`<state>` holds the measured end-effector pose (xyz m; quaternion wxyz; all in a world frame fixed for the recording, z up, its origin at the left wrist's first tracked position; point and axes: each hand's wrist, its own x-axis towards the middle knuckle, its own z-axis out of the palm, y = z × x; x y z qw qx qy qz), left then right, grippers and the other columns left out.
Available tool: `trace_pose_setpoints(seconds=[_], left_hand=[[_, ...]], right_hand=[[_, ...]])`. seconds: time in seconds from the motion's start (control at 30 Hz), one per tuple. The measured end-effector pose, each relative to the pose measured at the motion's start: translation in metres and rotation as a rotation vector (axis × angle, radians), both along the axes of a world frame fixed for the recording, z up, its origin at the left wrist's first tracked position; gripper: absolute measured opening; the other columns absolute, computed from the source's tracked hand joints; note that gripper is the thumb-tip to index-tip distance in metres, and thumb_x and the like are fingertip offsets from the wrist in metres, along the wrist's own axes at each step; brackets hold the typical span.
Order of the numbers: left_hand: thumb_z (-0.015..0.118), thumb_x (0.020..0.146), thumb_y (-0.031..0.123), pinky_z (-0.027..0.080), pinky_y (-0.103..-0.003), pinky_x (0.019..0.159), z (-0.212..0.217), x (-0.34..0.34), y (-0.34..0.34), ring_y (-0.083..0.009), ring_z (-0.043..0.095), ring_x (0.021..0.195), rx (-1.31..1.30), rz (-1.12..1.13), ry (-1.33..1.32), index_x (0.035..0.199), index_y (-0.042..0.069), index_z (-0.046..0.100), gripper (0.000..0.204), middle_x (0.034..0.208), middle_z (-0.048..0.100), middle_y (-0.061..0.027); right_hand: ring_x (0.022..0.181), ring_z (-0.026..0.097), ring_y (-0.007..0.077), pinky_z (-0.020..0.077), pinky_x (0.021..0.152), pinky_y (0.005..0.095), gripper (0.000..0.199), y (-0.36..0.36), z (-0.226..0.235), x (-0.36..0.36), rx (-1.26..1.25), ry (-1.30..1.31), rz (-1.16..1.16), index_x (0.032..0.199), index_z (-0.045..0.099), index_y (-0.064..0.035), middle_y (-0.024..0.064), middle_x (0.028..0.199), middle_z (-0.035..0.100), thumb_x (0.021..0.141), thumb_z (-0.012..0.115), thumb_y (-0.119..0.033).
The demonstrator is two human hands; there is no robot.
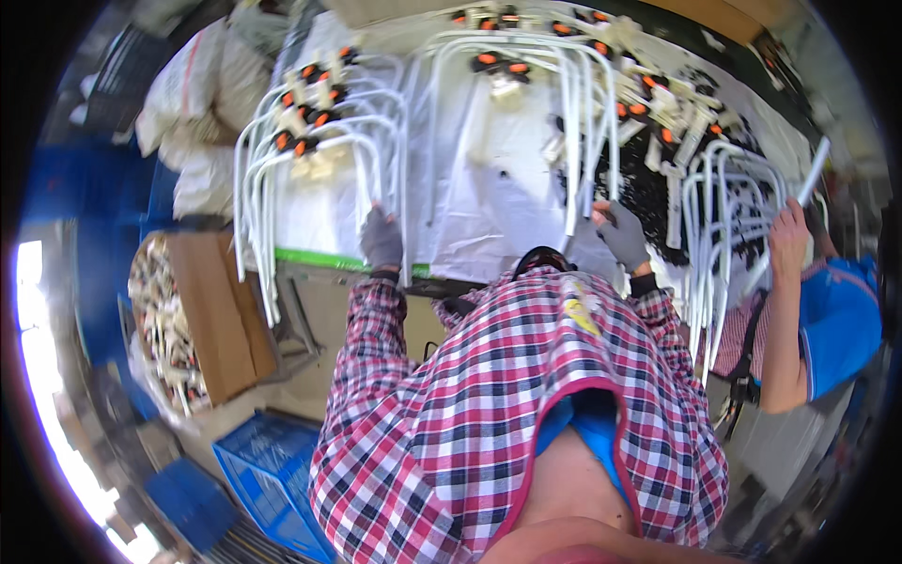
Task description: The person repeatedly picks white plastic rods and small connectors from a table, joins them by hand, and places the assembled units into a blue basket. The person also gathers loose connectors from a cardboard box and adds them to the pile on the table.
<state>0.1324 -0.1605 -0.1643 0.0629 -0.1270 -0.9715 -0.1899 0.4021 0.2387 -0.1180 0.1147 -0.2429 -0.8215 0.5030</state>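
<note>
My left hand (381,241), in a grey glove with bare fingertips, is closed on the lower end of a white bent tube (366,169) in the left-hand group. To the right, my right hand (622,239), gloved alike, has its fingers closed at the lower end of a white U-shaped tube (614,141) in the middle group. Black-and-orange parts with cream plastic pieces (319,117) lie among the left tubes. Similar black-and-orange parts (503,64) sit inside the middle group's bend.
Loose cream pieces (691,132) and small black parts (639,169) cover the table's right side. A co-worker's hand (789,235) is beside more white tubes (723,207). At left stand a filled cardboard box (225,320), white sacks (202,94) and a blue crate (268,470).
</note>
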Motion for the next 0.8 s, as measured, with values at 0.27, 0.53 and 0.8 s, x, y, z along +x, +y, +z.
trace_pose_setpoints(seconds=[0.27,0.53,0.8], left_hand=[[0.063,0.088,0.019,0.041,-0.044,0.104,0.023,0.021,0.005,-0.0411,0.047,0.126,0.022,0.032,0.068,0.145,0.003,0.037,0.065,0.144,0.041,-0.0222],[0.065,0.086,0.017,0.039,-0.044,0.107,0.029,0.021,0.021,-0.0418,0.045,0.130,0.236,0.062,0.070,0.144,0.002,0.038,0.066,0.142,0.043,-0.0232],[0.066,0.085,0.015,0.038,-0.045,0.106,0.050,0.010,0.033,-0.0425,0.044,0.130,0.235,0.025,0.234,0.144,0.002,0.038,0.066,0.143,0.041,-0.0248]], right_hand=[[0.095,0.065,0.0293,0.0522,0.082,0.0389,0.032,0.012,-0.026,-0.030,0.346,0.123,-0.331,0.109,0.064,-0.0052,0.0121,0.108,0.064,0.081,0.071,-0.018],[0.089,0.067,0.0417,0.0525,0.080,0.0496,0.043,0.065,-0.064,-0.053,0.327,-0.387,-0.607,0.118,0.058,-0.0088,0.0184,0.097,0.069,0.086,0.067,-0.036],[0.049,0.045,0.0063,0.0324,0.048,0.0243,0.060,0.051,-0.030,-0.017,-0.095,0.239,-0.735,0.066,0.058,-0.0066,-0.0041,0.055,0.047,0.099,0.049,-0.056]])
